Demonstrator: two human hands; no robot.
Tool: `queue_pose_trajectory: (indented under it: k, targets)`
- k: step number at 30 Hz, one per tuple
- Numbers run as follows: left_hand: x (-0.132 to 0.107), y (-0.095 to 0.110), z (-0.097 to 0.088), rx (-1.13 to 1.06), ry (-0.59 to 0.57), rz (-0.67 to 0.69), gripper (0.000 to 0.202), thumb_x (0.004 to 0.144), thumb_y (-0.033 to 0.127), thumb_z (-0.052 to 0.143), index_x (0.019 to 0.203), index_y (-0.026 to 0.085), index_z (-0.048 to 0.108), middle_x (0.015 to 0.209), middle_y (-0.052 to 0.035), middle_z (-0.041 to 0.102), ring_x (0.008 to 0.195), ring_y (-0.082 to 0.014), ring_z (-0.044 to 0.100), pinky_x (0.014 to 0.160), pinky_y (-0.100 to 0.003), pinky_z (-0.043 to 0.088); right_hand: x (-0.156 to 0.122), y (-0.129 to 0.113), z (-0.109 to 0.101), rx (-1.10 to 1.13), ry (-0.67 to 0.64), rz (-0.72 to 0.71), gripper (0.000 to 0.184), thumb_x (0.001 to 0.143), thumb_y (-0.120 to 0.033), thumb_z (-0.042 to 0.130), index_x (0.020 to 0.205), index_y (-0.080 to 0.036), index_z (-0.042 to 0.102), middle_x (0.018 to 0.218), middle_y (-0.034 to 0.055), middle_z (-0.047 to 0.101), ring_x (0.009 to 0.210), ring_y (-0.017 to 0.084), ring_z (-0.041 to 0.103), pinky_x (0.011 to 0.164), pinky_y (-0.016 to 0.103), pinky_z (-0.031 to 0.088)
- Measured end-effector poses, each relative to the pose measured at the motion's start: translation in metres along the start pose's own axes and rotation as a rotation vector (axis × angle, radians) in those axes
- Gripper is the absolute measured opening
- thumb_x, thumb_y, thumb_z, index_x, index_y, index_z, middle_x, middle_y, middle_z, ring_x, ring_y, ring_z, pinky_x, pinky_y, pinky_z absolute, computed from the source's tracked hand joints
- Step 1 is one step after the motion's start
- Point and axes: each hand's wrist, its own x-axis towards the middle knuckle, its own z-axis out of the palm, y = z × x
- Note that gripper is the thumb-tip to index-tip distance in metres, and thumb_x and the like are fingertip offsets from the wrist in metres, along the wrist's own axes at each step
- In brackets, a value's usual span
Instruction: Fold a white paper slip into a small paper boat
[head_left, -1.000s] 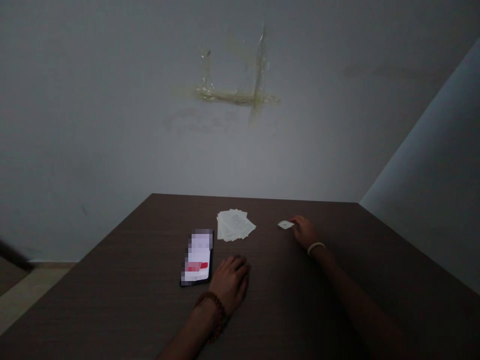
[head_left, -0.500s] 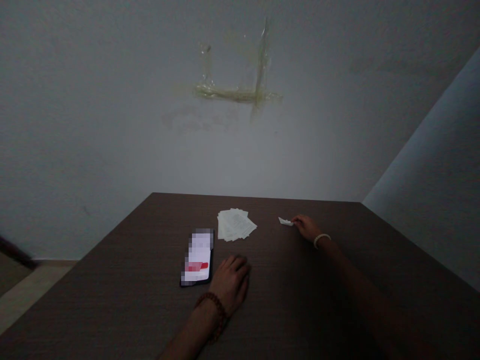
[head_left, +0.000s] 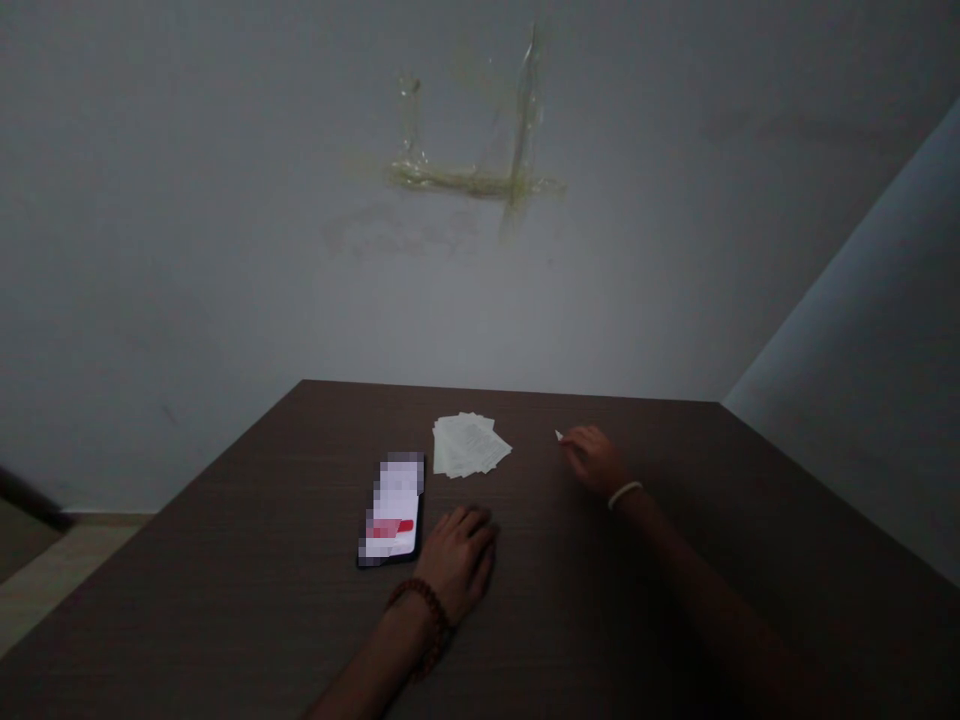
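Observation:
A small folded white paper boat (head_left: 558,435) stands on the dark brown table (head_left: 525,600), right of the paper sheets. Only its left tip shows; the rest is behind my right hand (head_left: 592,458), whose curled fingers are closed around it. My left hand (head_left: 455,560) rests palm down on the table with its fingers apart and holds nothing. Just left of it lies a phone (head_left: 394,510) with a lit screen, partly blurred out. Beyond my left hand is a loose pile of white paper sheets (head_left: 469,446), fanned out unevenly.
A grey wall (head_left: 480,310) rises behind the table's far edge, with strips of yellowed tape (head_left: 457,182) on it. Another wall surface (head_left: 885,300) slants in at the right. Pale floor (head_left: 82,560) shows past the table's left edge.
My right hand has moved left over the paper boat, covering most of it, while the boat's left tip stays about where it was. My left hand, the phone and the sheets have not visibly moved.

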Motion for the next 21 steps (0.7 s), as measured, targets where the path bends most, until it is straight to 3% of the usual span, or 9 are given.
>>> queue_pose_trajectory:
  k: [4, 8, 12, 21]
  targets:
    - [0.000, -0.002, 0.000, 0.018, 0.017, -0.011, 0.024, 0.086, 0.017, 0.046, 0.103, 0.019, 0.063, 0.112, -0.0086, 0.061, 0.102, -0.0263, 0.052, 0.087, -0.044, 0.046, 0.003, -0.044, 0.015, 0.048, -0.055, -0.174, 0.019, 0.088, -0.022, 0.051, 0.100, -0.021, 0.065, 0.104, 0.0055, 0.066, 0.099, 0.020, 0.057, 0.099, 0.038, 0.037]
    - [0.000, -0.003, 0.000, 0.028, 0.031, -0.020, 0.025, 0.084, 0.015, 0.047, 0.103, 0.018, 0.064, 0.111, -0.0090, 0.062, 0.102, -0.0260, 0.053, 0.088, -0.044, 0.046, 0.015, -0.070, 0.037, 0.089, -0.108, -0.214, 0.029, 0.084, -0.031, 0.060, 0.110, -0.020, 0.063, 0.115, 0.0075, 0.063, 0.106, 0.021, 0.055, 0.094, 0.037, 0.042]
    - [0.001, -0.003, -0.001, 0.039, 0.016, -0.051, 0.025, 0.083, 0.013, 0.048, 0.100, 0.017, 0.066, 0.110, -0.0095, 0.063, 0.102, -0.0265, 0.053, 0.088, -0.044, 0.047, 0.026, -0.079, 0.058, 0.082, -0.154, -0.223, 0.044, 0.078, -0.044, 0.066, 0.114, -0.019, 0.062, 0.121, 0.0091, 0.061, 0.111, 0.023, 0.054, 0.098, 0.038, 0.040]
    - [0.002, -0.004, 0.002, 0.064, 0.014, -0.101, 0.022, 0.084, 0.014, 0.047, 0.094, 0.016, 0.067, 0.111, -0.0090, 0.063, 0.104, -0.0271, 0.053, 0.091, -0.044, 0.047, 0.028, -0.083, 0.070, 0.034, -0.147, -0.217, 0.032, 0.083, -0.044, 0.062, 0.101, -0.019, 0.066, 0.115, 0.0091, 0.064, 0.107, 0.023, 0.054, 0.097, 0.039, 0.039]
